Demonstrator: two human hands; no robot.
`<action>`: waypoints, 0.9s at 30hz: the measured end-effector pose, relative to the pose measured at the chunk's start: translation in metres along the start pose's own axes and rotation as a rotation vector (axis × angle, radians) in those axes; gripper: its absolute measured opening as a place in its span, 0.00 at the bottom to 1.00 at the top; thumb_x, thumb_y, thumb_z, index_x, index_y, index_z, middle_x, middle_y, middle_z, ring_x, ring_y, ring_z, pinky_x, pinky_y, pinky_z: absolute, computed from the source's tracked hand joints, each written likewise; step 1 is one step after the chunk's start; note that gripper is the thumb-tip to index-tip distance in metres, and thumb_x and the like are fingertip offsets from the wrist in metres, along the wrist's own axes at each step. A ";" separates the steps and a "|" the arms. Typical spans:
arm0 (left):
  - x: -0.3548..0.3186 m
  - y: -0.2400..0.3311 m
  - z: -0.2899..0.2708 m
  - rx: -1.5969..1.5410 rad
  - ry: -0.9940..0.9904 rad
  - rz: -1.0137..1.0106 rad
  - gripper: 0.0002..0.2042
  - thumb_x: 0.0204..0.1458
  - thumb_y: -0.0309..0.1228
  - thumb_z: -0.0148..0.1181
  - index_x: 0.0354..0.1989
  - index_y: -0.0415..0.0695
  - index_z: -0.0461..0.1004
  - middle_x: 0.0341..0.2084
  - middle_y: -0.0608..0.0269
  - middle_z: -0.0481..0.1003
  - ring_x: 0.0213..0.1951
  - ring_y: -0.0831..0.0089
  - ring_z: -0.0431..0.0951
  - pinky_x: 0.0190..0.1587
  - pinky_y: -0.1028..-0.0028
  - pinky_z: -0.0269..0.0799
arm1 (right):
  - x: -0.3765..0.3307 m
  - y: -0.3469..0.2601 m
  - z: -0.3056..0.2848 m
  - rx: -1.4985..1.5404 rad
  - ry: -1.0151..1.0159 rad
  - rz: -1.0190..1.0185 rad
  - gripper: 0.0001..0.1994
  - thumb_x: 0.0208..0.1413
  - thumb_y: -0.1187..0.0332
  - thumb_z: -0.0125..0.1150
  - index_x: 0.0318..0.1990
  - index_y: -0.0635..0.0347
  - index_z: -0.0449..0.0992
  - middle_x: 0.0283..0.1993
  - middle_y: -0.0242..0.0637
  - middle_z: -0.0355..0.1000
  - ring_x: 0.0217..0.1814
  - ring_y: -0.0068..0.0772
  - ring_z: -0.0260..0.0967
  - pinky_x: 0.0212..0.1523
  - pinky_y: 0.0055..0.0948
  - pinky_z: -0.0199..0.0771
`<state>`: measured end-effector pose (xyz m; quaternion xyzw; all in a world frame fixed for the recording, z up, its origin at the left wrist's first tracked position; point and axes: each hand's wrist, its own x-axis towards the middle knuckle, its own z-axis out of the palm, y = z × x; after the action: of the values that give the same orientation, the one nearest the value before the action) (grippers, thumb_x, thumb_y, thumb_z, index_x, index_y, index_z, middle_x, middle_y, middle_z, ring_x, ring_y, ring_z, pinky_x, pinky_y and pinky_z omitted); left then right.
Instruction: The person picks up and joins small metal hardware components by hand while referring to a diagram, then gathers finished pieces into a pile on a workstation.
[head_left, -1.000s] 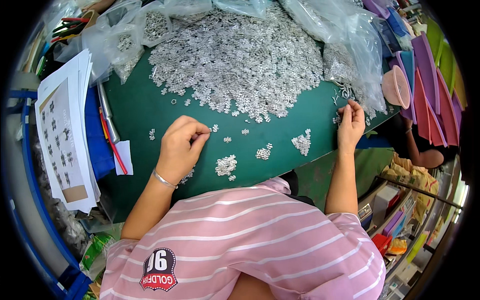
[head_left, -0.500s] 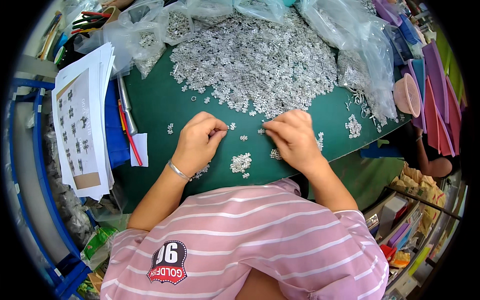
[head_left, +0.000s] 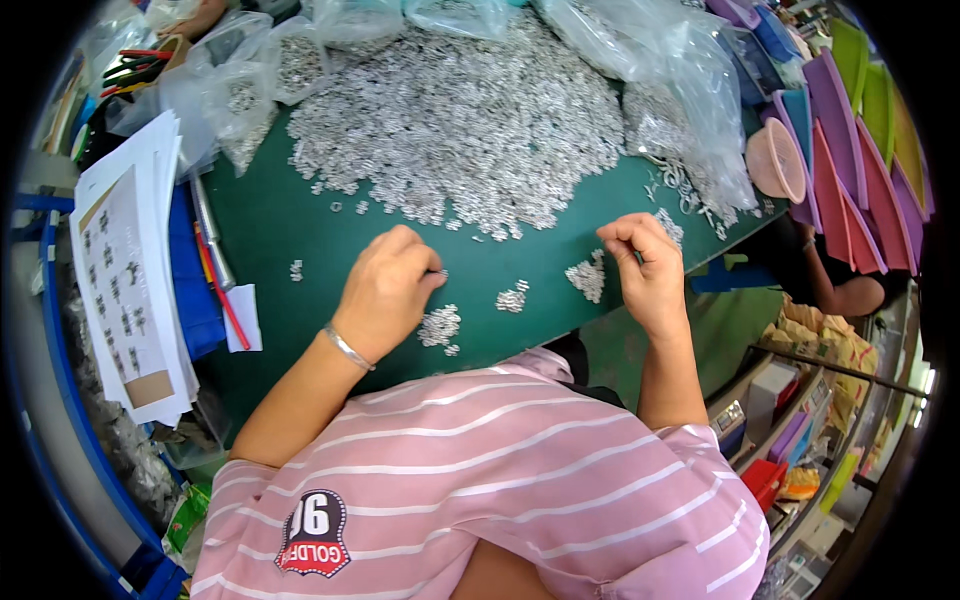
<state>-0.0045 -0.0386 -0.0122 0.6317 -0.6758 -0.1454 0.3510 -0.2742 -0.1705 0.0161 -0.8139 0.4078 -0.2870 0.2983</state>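
My left hand (head_left: 388,282) is closed in a pinch above the green table, with a small silvery metal piece (head_left: 443,272) at its fingertips. Just below it lies a small pile of metal pieces (head_left: 440,326). My right hand (head_left: 645,270) is raised farther right, its thumb and fingertips pressed together; whatever they may hold is too small to see. Beside that hand lies a triangular pile of metal pieces (head_left: 586,278). Between both hands, nearer me, sits a smaller cluster of pieces (head_left: 512,297). Beyond them spreads a large heap of similar pieces (head_left: 450,120).
Clear plastic bags (head_left: 690,90) of metal parts line the heap's far side. Papers (head_left: 130,280), a red pen (head_left: 236,320) and a silvery tool (head_left: 212,235) lie left. A pink basket (head_left: 775,160) and coloured bins (head_left: 840,130) stand right, near another person's arm (head_left: 835,285).
My right hand has moved right, away from my left hand. The loose pieces that lay between the hands no longer show there. The whole view has shifted a little.
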 end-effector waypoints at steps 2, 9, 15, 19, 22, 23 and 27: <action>0.000 -0.002 0.004 -0.040 -0.022 -0.037 0.10 0.39 0.18 0.69 0.29 0.39 0.74 0.27 0.58 0.71 0.29 0.62 0.74 0.31 0.68 0.71 | -0.011 0.006 -0.010 -0.043 -0.062 -0.036 0.07 0.48 0.84 0.62 0.34 0.65 0.78 0.34 0.41 0.74 0.36 0.38 0.73 0.37 0.30 0.73; -0.010 0.007 -0.010 -0.319 0.017 -0.282 0.07 0.49 0.16 0.63 0.36 0.37 0.77 0.30 0.62 0.76 0.29 0.78 0.77 0.33 0.79 0.73 | -0.018 -0.003 0.001 -0.139 -0.090 -0.256 0.08 0.44 0.80 0.67 0.33 0.62 0.77 0.33 0.39 0.75 0.37 0.43 0.72 0.39 0.37 0.71; -0.023 0.008 -0.015 -1.052 0.048 -0.739 0.07 0.55 0.18 0.61 0.41 0.31 0.74 0.33 0.52 0.79 0.34 0.70 0.83 0.39 0.76 0.80 | 0.000 -0.037 0.064 0.006 -0.226 -0.465 0.05 0.47 0.76 0.66 0.33 0.58 0.77 0.34 0.34 0.74 0.37 0.39 0.70 0.38 0.34 0.65; -0.022 0.010 -0.023 -1.102 0.048 -0.840 0.08 0.55 0.18 0.60 0.42 0.30 0.74 0.34 0.51 0.80 0.34 0.69 0.83 0.38 0.75 0.81 | 0.016 -0.049 0.095 0.026 -0.193 -0.467 0.07 0.49 0.77 0.64 0.37 0.57 0.77 0.36 0.33 0.73 0.38 0.38 0.69 0.39 0.35 0.64; -0.025 0.008 -0.024 -1.090 0.062 -0.839 0.08 0.55 0.18 0.61 0.42 0.31 0.74 0.33 0.53 0.80 0.35 0.70 0.83 0.38 0.76 0.81 | 0.023 -0.053 0.107 -0.013 -0.200 -0.511 0.10 0.47 0.79 0.61 0.39 0.58 0.77 0.41 0.34 0.73 0.43 0.40 0.69 0.43 0.37 0.64; -0.028 0.008 -0.023 -1.039 0.054 -0.795 0.08 0.54 0.18 0.61 0.42 0.31 0.74 0.33 0.54 0.80 0.34 0.71 0.82 0.38 0.76 0.80 | 0.024 -0.055 0.111 -0.043 -0.211 -0.549 0.10 0.47 0.79 0.60 0.39 0.58 0.77 0.41 0.34 0.73 0.44 0.40 0.69 0.44 0.38 0.64; -0.040 0.017 -0.022 -0.704 -0.031 -0.589 0.07 0.52 0.19 0.64 0.39 0.34 0.76 0.31 0.61 0.79 0.33 0.78 0.80 0.37 0.80 0.77 | 0.022 -0.051 0.113 -0.090 -0.230 -0.525 0.11 0.46 0.77 0.60 0.39 0.58 0.79 0.42 0.34 0.73 0.46 0.40 0.68 0.46 0.40 0.63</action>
<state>-0.0049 0.0076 0.0025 0.6369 -0.3819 -0.4693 0.4779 -0.1578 -0.1360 -0.0166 -0.9311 0.1591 -0.2419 0.2218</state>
